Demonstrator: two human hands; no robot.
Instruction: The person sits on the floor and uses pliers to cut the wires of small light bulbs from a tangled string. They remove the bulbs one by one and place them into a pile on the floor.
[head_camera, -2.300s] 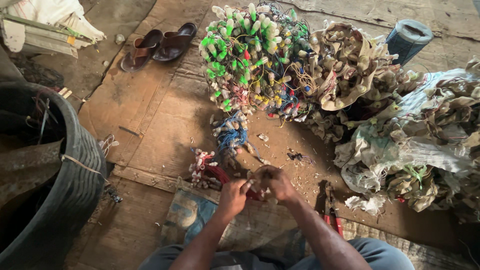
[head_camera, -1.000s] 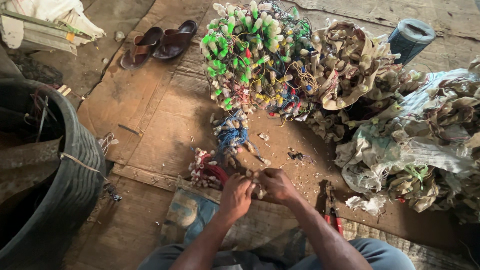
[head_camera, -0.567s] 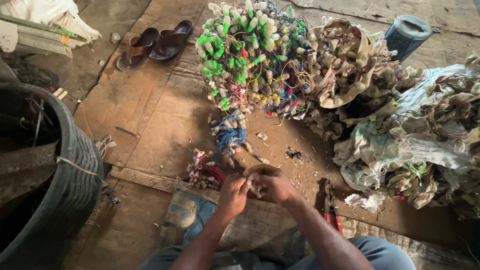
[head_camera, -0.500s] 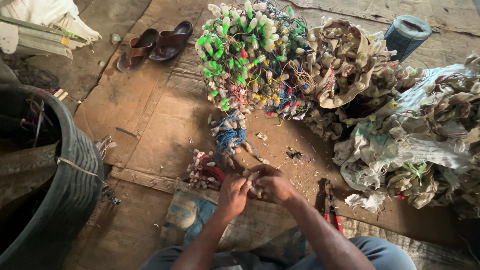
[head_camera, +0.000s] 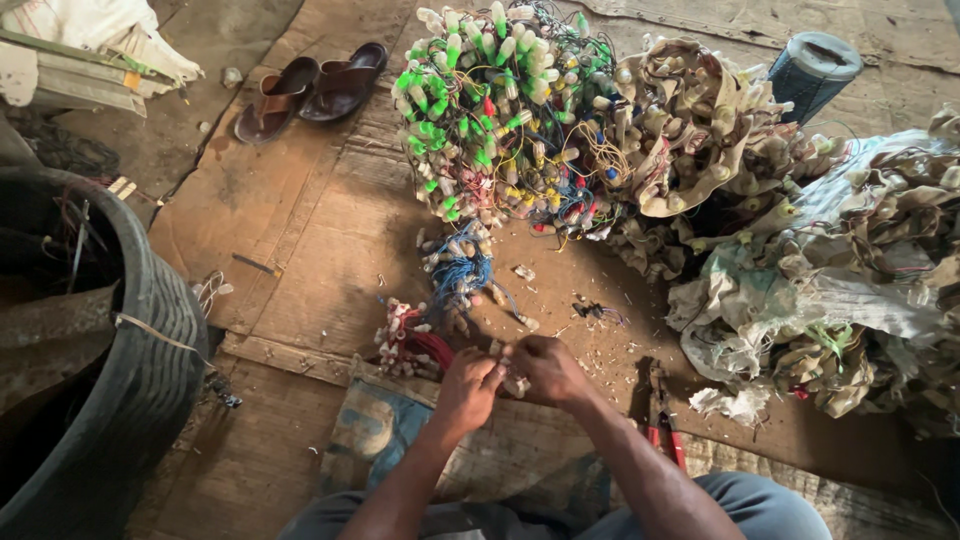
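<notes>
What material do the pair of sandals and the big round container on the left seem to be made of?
Sandals: probably leather or a leather-like synthetic, brown with a slight sheen on the straps. Round container: likely rubber, perhaps cut from a tyre; dull black, thick ribbed wall.

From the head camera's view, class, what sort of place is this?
Probably an informal floor workshop for sorting scrap wiring: heaps of bulb strings, cardboard laid as flooring, red-handled cutters, sandals set aside.

Bare forearms, no sleeves; grey-blue trousers (head_camera: 760, 505) over both knees.
</notes>
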